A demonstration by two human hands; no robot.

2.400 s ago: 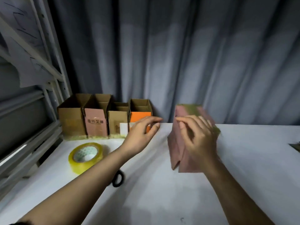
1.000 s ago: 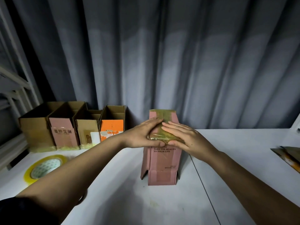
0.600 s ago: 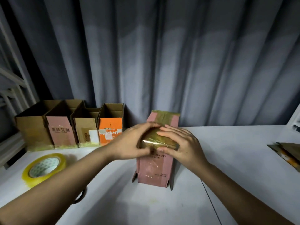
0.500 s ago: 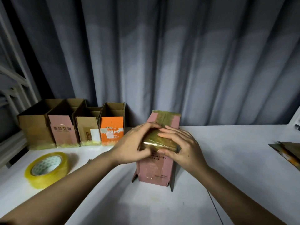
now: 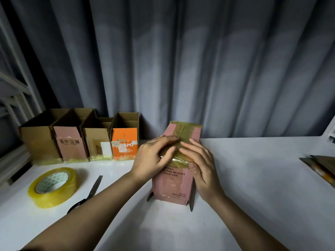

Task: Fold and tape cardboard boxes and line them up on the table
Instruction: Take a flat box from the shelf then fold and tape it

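Both hands' fingers point(image 5: 170, 156) on taped pink box point(image 5: 172, 185), white table point(image 5: 253, 178).

Pink box point(image 5: 172, 185) reads "THE BEAUTY … YOUR LIFE"

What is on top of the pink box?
A strip of tape runs over the pink box. The left hand and right hand press it down, covering its near end.
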